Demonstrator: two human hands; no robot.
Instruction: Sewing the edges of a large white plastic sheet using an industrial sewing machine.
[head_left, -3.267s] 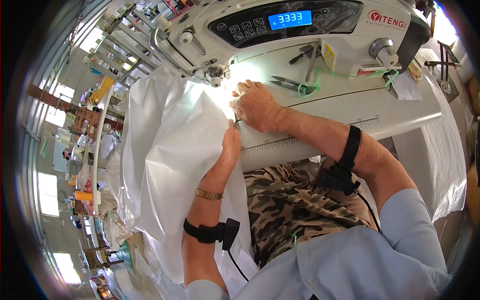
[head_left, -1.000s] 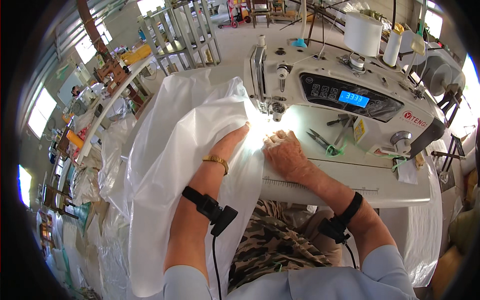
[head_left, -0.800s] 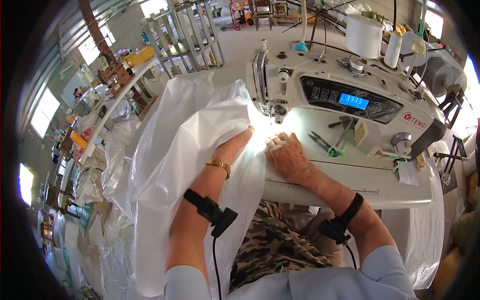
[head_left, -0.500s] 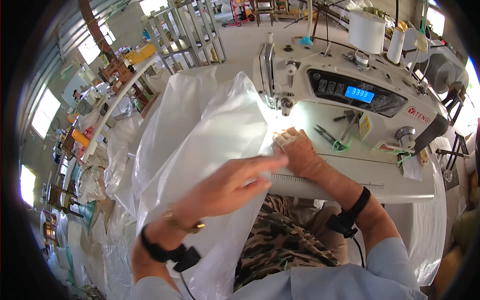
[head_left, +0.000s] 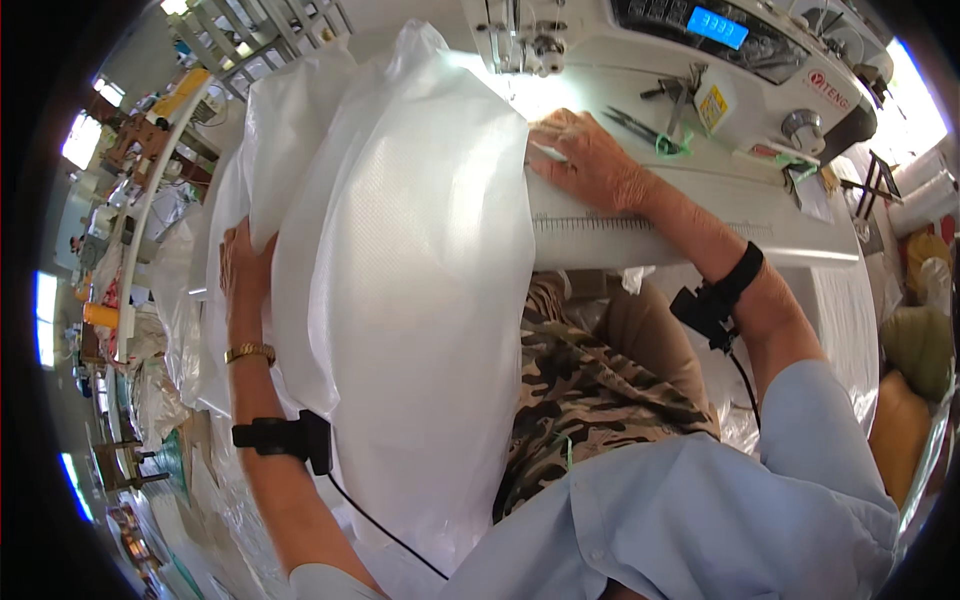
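Note:
A large white woven plastic sack [head_left: 410, 260] drapes from the sewing machine's bed down over my lap. My left hand [head_left: 243, 268] grips a fold of the sack at its left side, fingers tucked under the cloth. My right hand [head_left: 585, 160] lies flat on the sack's edge on the white bed of the sewing machine [head_left: 700, 90], just before the needle area [head_left: 530, 55]. Both wrists carry black straps with small devices; the left also wears a gold bracelet.
Scissors with green loops [head_left: 655, 125] lie on the machine bed right of my hand. A blue-lit display [head_left: 717, 27] sits on the machine head. More white sacks pile at the left floor [head_left: 170, 300]. Shelves and tables stand far left. Yellow-green bundles [head_left: 905, 390] sit at right.
My left hand lifted off the sack near the needle, swung back and down, and now grips the sack's left side. The sack bulges higher over my lap. The view has tilted downward.

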